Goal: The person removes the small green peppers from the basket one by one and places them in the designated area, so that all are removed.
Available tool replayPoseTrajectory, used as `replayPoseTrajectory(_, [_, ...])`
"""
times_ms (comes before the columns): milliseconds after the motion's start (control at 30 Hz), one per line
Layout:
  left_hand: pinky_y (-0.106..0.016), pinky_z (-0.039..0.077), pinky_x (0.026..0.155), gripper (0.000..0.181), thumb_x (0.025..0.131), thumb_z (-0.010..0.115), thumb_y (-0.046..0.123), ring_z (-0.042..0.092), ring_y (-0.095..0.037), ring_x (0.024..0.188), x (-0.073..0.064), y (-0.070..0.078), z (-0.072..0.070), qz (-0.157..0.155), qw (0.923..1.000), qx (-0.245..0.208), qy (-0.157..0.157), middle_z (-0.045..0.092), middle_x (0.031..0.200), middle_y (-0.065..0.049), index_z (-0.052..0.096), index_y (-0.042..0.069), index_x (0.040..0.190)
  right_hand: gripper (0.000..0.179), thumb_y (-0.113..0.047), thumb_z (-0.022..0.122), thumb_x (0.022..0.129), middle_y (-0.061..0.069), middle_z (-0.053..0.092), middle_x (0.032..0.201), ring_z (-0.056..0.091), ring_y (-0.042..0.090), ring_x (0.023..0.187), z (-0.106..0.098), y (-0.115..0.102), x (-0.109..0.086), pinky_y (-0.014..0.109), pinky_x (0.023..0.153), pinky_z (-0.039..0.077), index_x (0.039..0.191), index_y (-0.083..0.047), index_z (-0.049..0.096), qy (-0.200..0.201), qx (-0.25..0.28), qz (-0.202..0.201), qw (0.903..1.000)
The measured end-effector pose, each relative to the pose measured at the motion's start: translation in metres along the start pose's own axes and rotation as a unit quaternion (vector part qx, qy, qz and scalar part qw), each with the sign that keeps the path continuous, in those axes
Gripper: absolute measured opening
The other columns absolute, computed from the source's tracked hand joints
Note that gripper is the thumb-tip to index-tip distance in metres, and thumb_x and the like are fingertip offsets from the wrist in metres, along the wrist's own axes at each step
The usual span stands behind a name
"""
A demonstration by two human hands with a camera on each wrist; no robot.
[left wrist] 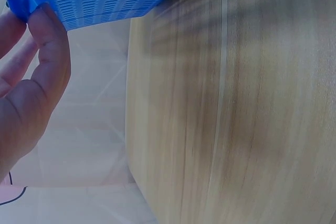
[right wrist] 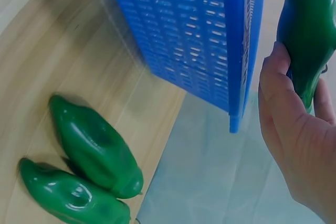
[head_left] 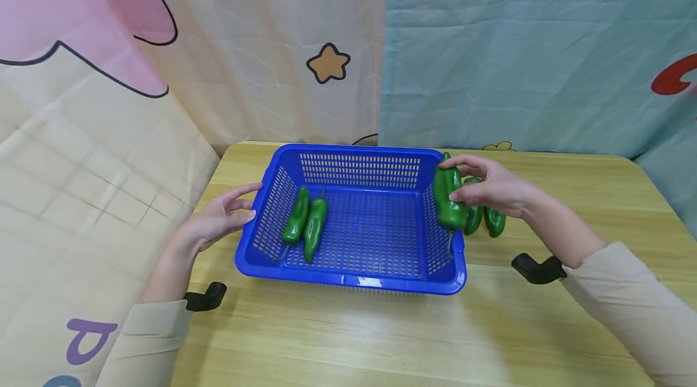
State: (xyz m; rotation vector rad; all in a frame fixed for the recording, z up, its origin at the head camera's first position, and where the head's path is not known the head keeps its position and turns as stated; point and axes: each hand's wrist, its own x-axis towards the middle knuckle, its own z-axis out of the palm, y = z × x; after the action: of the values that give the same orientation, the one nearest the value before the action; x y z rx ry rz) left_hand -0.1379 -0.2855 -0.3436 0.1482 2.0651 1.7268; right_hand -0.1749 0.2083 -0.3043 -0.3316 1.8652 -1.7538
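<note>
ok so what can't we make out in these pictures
Right wrist view: held pepper's far end, cut off by the top edge.
Right wrist view: markings on the blue basket, too blurred to read.
Head view: rightmost pepper's upper end, behind the right hand.

My right hand (right wrist: 299, 140) grips a green pepper (right wrist: 310, 19) beside the blue basket (right wrist: 239, 35).
From my remote seat I see fingers and thumb around the pepper's narrower end, its far end cut off by the frame. The basket's slotted wall stands on my left; lower down, an upper loose pepper (right wrist: 94, 145) and a lower loose pepper (right wrist: 73, 198) lie side by side on the wooden table (right wrist: 100, 72), near a pale blue curtain (right wrist: 205, 166).
</note>
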Motion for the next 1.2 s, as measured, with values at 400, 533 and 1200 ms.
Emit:
replayPoseTrajectory(400, [-0.027,0.051,0.084,0.067,0.092,0.054,0.0,0.061,-0.014,0.086,0.001,-0.001,-0.001,0.006,0.9999,-0.007,-0.007,0.052,0.104,-0.009,0.017,0.003,0.148,0.048,0.011,0.06,0.081,0.021,0.031,0.118,0.06,0.025,0.093,-0.013,0.009,-0.007,0.043,0.076,0.054,0.12,-0.016,0.052,-0.006,0.003,0.001,1.0])
replayPoseTrajectory(533, [-0.027,0.051,0.083,0.066,0.092,0.054,0.0,0.062,-0.014,0.086,0.001,-0.001,0.0,0.008,0.9999,-0.008,-0.008,0.053,0.103,-0.009,0.017,0.002,0.148,0.048,0.011,0.059,0.082,0.021,0.029,0.118,0.061,0.024,0.093,-0.017,0.012,-0.009,0.042,0.076,0.054,0.12,-0.016,0.051,-0.005,-0.002,0.0,1.0])
replayPoseTrajectory(1200, [-0.028,0.051,0.084,0.067,0.093,0.054,0.001,0.061,-0.014,0.088,0.0,0.001,0.0,-0.001,1.0,-0.004,-0.004,0.052,0.106,-0.01,0.017,0.003,0.148,0.048,0.01,0.058,0.083,0.02,0.029,0.12,0.06,0.024,0.094,-0.039,0.027,-0.022,0.044,0.075,0.054,0.121,-0.019,0.052,0.013,-0.013,0.006,0.9998])
